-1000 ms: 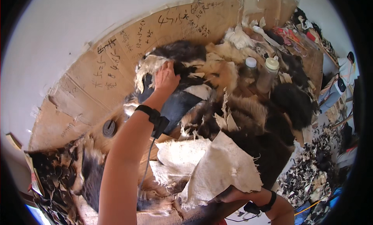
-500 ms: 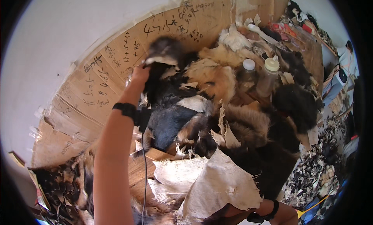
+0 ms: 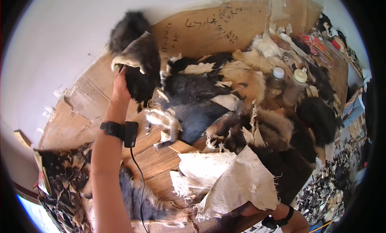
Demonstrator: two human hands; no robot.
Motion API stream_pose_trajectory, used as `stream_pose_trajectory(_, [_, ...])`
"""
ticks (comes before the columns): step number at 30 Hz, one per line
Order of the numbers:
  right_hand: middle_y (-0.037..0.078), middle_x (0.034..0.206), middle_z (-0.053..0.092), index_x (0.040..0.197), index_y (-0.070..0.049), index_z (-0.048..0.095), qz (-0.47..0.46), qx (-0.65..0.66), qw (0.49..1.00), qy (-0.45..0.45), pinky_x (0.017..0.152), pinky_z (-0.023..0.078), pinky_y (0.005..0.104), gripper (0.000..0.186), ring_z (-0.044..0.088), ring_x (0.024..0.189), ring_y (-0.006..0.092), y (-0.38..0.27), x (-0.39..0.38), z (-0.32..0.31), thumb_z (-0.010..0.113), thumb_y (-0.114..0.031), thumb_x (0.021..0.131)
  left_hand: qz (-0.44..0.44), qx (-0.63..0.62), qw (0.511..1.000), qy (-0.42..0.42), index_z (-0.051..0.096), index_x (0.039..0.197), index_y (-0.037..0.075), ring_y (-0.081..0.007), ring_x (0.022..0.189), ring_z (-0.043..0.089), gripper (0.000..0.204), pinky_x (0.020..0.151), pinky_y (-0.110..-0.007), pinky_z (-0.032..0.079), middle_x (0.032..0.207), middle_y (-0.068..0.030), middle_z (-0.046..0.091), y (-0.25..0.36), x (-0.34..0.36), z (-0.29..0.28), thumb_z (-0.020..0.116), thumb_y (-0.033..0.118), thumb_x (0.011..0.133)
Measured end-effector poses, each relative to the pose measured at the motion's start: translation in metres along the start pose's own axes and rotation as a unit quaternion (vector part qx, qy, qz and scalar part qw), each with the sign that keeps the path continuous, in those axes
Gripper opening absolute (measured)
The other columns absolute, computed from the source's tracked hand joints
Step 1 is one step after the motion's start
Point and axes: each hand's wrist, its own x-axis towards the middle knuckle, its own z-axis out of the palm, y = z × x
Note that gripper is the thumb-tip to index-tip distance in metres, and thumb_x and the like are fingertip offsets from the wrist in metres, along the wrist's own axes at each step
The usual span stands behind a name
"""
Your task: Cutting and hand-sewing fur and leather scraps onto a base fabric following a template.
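Observation:
My left hand [image 3: 121, 85] is closed on a black fur pelt [image 3: 142, 58] with a pale skin edge, held up in front of the cardboard at the upper left. Its lower end hangs down beside my wrist. At the lower right, my right hand [image 3: 251, 209] reaches under the edge of a pale piece of hide [image 3: 241, 182], skin side up; the hide covers its fingers. Beside that hide lies a whiter hide piece [image 3: 201, 168]. Black pelts [image 3: 197, 112] and a tan pelt [image 3: 243, 80] are heaped on the wooden table [image 3: 155, 152].
Two bottles, one with a white cap [image 3: 277, 73] and one with a cream cap [image 3: 300, 76], stand among the pelts. Cardboard [image 3: 193, 36] lines the wall. Dark scraps [image 3: 66, 180] pile at left, more scraps [image 3: 329, 184] at right. A cable [image 3: 138, 192] hangs from my left wrist.
My left hand has lifted the black fur pelt off the heap and moved it left, uncovering more black pelts and bare wood. My right hand stays by the pale hide; the view has shifted left.

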Motion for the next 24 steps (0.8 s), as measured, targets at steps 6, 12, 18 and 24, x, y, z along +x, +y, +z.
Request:
stream_pose_trajectory(6, [0.016, 0.114, 0.065, 0.118, -0.002, 0.063, -0.001, -0.018, 1.0, 0.008, 0.1, 0.044, 0.0379, 0.033, 0.06, 0.109, 0.028, -0.008, -0.004, 0.005, 0.061, -0.009, 0.085, 0.039, -0.062, 0.997, -0.019, 0.053, 0.129, 0.003, -0.0333, 0.107, 0.065, 0.045, 0.096, -0.048, 0.053, 0.119, -0.0164, 0.065, 0.006, -0.12, -0.103, 0.049, 0.036, 0.099])
stream_pose_trajectory(12, [0.017, 0.114, 0.065, 0.117, -0.002, 0.063, 0.008, -0.038, 0.999, 0.036, 0.1, 0.044, 0.038, 0.034, 0.06, 0.109, 0.0285, -0.018, -0.009, 0.015, 0.061, -0.008, 0.084, -0.239, 0.066, 0.929, 0.275, 0.063, 0.113, -0.004, -0.0314, 0.1, 0.067, 0.025, 0.093, -0.044, 0.054, 0.109, -0.0181, 0.068, -0.041, -0.237, -0.215, 0.054, 0.011, 0.095])
stream_pose_trajectory(18, [0.017, 0.114, 0.065, 0.117, -0.001, 0.063, 0.022, -0.069, 0.996, 0.043, 0.101, 0.043, 0.0381, 0.034, 0.06, 0.109, 0.029, -0.027, -0.014, 0.027, 0.062, -0.007, 0.083, -0.191, 0.011, 0.946, 0.262, 0.063, 0.108, -0.005, -0.0279, 0.088, 0.069, 0.024, 0.077, -0.04, 0.059, 0.1, -0.0157, 0.069, -0.037, -0.278, -0.214, 0.068, -0.001, 0.085])
stream_pose_trajectory(24, [0.018, 0.113, 0.064, 0.117, -0.001, 0.063, 0.016, -0.095, 0.994, 0.054, 0.101, 0.043, 0.0382, 0.034, 0.06, 0.109, 0.0295, -0.038, -0.026, 0.037, 0.062, -0.006, 0.082, -0.085, 0.225, 0.952, 0.188, 0.065, 0.116, 0.006, -0.0194, 0.088, 0.067, 0.036, 0.079, -0.034, 0.055, 0.101, -0.0072, 0.069, 0.028, -0.282, -0.137, 0.078, 0.02, 0.085])
